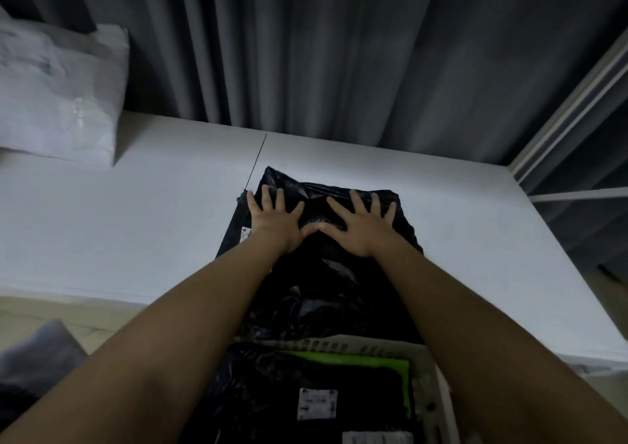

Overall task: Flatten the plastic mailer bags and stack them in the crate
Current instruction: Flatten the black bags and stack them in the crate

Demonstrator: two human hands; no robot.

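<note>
A black plastic mailer bag (326, 280) lies spread on the white table (136, 226), its far end crumpled. My left hand (277, 219) and my right hand (360, 222) both press flat on the bag's far half, fingers spread, thumbs touching in the middle. Below, at the table's near edge, a white slatted crate (428, 386) holds stacked black mailer bags (278, 396) with white labels and a green one (373, 363) showing under them.
A pile of white mailer bags (57, 93) sits at the far left of the table. Dark grey curtains (339, 53) hang behind the table. A white shelf frame (571, 114) stands at the right. A grey cloth (37, 355) lies at the lower left.
</note>
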